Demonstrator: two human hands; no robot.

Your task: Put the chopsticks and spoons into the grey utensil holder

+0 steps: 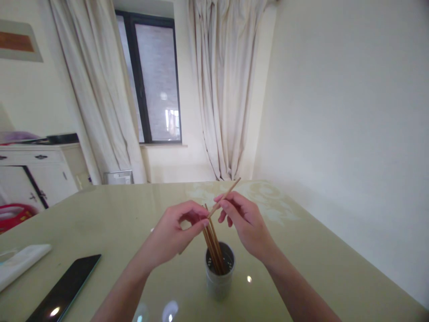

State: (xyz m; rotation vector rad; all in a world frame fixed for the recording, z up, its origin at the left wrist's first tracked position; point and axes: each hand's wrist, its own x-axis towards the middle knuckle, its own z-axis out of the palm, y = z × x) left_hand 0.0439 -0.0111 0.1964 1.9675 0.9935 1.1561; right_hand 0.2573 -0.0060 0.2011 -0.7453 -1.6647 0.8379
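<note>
A light wooden chopstick point(231, 187) slants up to the right above the table, with both hands on it. My left hand point(182, 222) pinches its lower part between thumb and fingers. Higher up the same stick, my right hand point(243, 218) closes thumb and fingertips around it. Just below the hands, several brown chopsticks point(214, 251) lean to the left in a grey cylindrical holder point(219, 282). Their upper ends are close to my left fingertips; whether they touch I cannot tell.
On the left of the glossy greenish table point(134, 228) lie a black flat tablet point(67, 286) and a white object point(25, 264). A plain wall point(351, 134) runs along the right side. A white cabinet point(63, 167) stands at the back left, near curtains point(97, 89).
</note>
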